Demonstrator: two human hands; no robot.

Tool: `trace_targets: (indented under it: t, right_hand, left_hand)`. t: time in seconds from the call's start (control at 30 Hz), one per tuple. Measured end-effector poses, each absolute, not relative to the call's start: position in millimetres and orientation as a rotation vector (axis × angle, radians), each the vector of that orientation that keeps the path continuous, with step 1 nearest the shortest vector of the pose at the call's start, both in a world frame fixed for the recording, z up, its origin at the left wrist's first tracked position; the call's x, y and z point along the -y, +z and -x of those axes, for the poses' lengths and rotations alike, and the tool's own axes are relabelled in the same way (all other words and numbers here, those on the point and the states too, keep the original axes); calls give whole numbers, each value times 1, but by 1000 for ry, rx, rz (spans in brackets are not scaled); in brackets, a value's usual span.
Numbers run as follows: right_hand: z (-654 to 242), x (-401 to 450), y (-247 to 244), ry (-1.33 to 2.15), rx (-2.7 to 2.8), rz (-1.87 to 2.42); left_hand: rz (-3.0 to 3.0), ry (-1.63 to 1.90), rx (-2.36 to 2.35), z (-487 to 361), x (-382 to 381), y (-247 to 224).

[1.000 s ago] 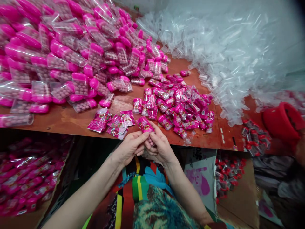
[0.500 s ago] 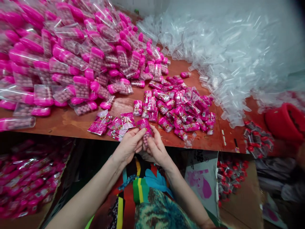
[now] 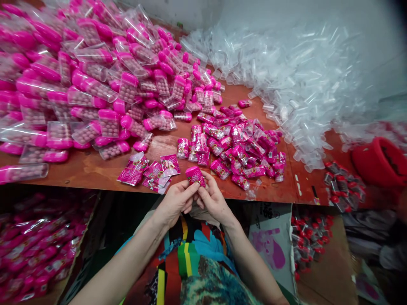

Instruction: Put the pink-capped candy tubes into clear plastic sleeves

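Observation:
Between both hands, at the table's front edge, is a small candy container [image 3: 194, 174] with a printed pink sleeve around it. My left hand [image 3: 177, 200] pinches it from the left, thumb on the sleeve's lower part. My right hand [image 3: 215, 200] is closed on its right side, fingertips along the edge; the container's lower end is hidden by the fingers. Flat printed pink sleeves [image 3: 132, 168] lie in small stacks just left and ahead of my left hand. Beyond my right hand is a heap of sleeved containers [image 3: 241, 146].
A large pile of pink-capped containers with pink candy balls [image 3: 110, 123] fills the table's left. Clear empty tubes [image 3: 286, 80] are heaped at back right. A red bucket [image 3: 365, 163] and small red-capped containers [image 3: 343, 186] stand at right. Boxes of finished-looking pink packs [image 3: 38, 245] and red-capped pieces [image 3: 310, 237] sit below.
The sleeve now covers the candy balls that showed below it between my fingers. Both hands have shifted slightly, and the view has tilted a little.

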State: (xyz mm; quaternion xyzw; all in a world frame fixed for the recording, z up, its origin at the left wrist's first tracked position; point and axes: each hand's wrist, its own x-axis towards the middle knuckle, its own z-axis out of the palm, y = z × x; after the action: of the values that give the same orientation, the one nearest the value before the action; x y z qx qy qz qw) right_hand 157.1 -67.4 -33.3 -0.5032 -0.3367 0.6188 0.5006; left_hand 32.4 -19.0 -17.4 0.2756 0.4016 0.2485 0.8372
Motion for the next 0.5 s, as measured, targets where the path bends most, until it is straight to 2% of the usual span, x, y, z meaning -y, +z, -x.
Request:
trace_targets:
  t: [0.13,0.37,0.5]
  right_hand:
    - [-171,61,-17,1368,1000,1342]
    - [-245,33,39,373,1216,1928]
    - [-239,-2,53,288,1389,2008]
  left_hand:
    - [-581,537,-836,-33,17,-15]
    - [-626,536,-959,-29,12,-21]
    - [-622,529,-962,-30,13,-44]
